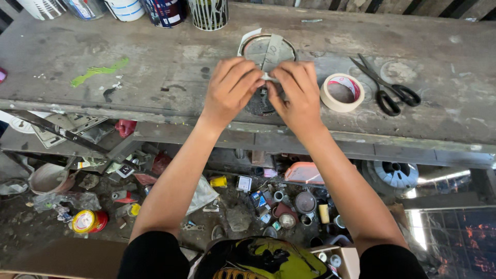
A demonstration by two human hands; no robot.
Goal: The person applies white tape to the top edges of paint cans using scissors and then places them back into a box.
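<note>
I have both hands, left (230, 88) and right (295, 90), pinched shut on a tape strip (270, 51) over the round disc (267, 50) mid-tabletop (155, 67), tape roll (342, 92) and scissors (385, 85) to the right; next I'd press it flat, I judge.

To the left of the left hand (230, 90), the grey table (155, 62) lies open, marked only by a flat green paint smear (98, 72). To the right of the right hand (297, 95), a roll of masking tape (342, 92) sits just beside it, and black scissors (385, 85) lie a little farther out; beyond them the boards run bare. Along the far edge a row of paint cans (165, 11) blocks the way. Straight ahead of both hands sits a round metal lid (268, 49).
</note>
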